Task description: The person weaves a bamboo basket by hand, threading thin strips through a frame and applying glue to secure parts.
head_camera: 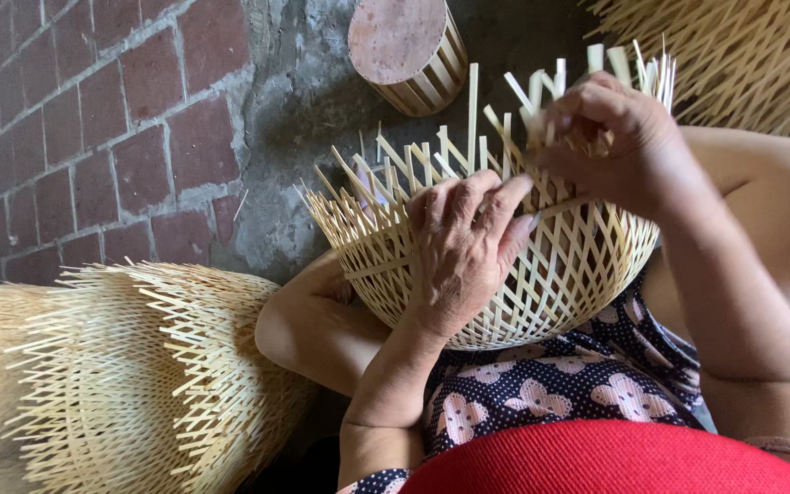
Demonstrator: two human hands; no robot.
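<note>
Red brick paving point(93, 119) meets a patch of grey cement floor point(313, 82) under the seated person. On the lap, against a dark flowered garment point(541, 384), rests a half-woven bamboo basket point(550, 284), its open lattice rounded below and its loose strip ends point(413, 165) sticking up along the rim. The left hand point(468, 247) lies over the near side of the basket, fingers curled onto the weave and pressing the strips at the rim. The right hand point(605, 137) is at the far rim, fingertips pinched shut on the upright strip ends there. Just beyond the basket, on the cement, stands a round wooden block point(409, 50) banded with bamboo slats. At the person's left side lies a stack of unfinished baskets point(130, 375) with bristling ends, and another bristling pile point(742, 55) fills the upper right corner.
</note>
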